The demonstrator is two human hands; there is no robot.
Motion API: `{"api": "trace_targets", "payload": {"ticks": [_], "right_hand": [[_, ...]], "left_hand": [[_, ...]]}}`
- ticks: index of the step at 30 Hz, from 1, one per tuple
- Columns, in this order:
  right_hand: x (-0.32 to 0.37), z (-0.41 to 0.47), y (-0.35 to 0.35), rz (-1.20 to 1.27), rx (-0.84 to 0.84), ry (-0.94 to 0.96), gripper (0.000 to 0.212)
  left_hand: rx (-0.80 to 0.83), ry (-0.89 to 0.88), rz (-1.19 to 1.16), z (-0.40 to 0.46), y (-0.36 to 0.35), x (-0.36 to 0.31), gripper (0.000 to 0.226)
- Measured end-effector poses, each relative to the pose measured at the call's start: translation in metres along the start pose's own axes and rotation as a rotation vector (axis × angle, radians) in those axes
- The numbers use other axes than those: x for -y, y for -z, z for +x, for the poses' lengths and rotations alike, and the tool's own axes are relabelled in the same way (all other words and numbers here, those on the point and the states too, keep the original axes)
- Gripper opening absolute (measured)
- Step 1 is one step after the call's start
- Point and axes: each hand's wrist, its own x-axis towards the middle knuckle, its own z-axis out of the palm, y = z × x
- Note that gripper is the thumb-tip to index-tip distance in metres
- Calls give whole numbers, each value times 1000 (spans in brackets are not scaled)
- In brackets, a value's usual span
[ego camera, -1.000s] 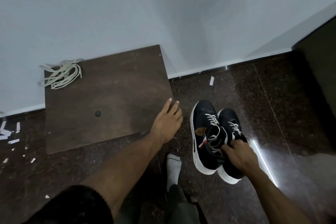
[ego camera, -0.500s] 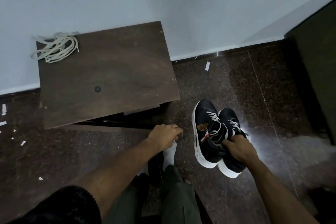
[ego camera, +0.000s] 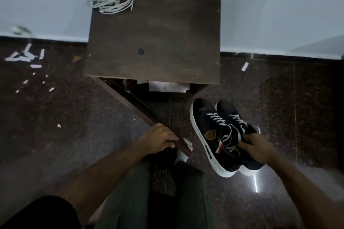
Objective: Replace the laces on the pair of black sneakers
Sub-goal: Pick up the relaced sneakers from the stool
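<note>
A pair of black sneakers [ego camera: 206, 126] with white soles and white laces hangs above the dark floor at the right. My right hand [ego camera: 257, 148] grips both shoes together at their heel openings. A loose bundle of pale laces [ego camera: 113, 2] lies on the back left corner of a low brown cabinet [ego camera: 154, 42]. My left hand [ego camera: 160, 140] grips the top edge of the cabinet's door [ego camera: 126, 102], which stands swung open toward me.
White papers [ego camera: 168, 86] show inside the open cabinet. The cabinet stands against a pale wall [ego camera: 260, 5]. Paper scraps [ego camera: 24, 57] litter the floor at the left, and one strip [ego camera: 245, 66] lies right of the cabinet. My legs in green trousers [ego camera: 130, 201] are below.
My left hand left the cabinet's top, took hold of the door's edge and swung the door open toward me. My right hand kept holding the sneakers. The view swung round toward the cabinet's front.
</note>
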Motion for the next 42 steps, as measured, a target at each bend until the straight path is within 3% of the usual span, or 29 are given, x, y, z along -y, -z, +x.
{"api": "trace_targets", "payload": {"ticks": [2, 6, 11, 16, 22, 36, 42], "right_hand": [[15, 4, 9, -61, 29, 97, 28], [47, 12, 16, -91, -5, 258, 42], [89, 34, 10, -62, -43, 361, 49], [137, 64, -13, -141, -103, 312, 37], [185, 110, -60, -278, -298, 239, 35], [240, 204, -83, -155, -336, 71, 40], [234, 199, -76, 8, -333, 60, 41]], "left_hand": [[-50, 7, 1, -5, 3, 4, 33], [-139, -2, -1, -12, -4, 4, 29], [-176, -41, -29, -32, -18, 9, 27], [-224, -146, -19, -44, -25, 16, 29], [-310, -253, -14, -36, -34, 28, 28], [-302, -290, -5, -27, -46, 38, 23], [-357, -286, -6, -22, -40, 35, 22]]}}
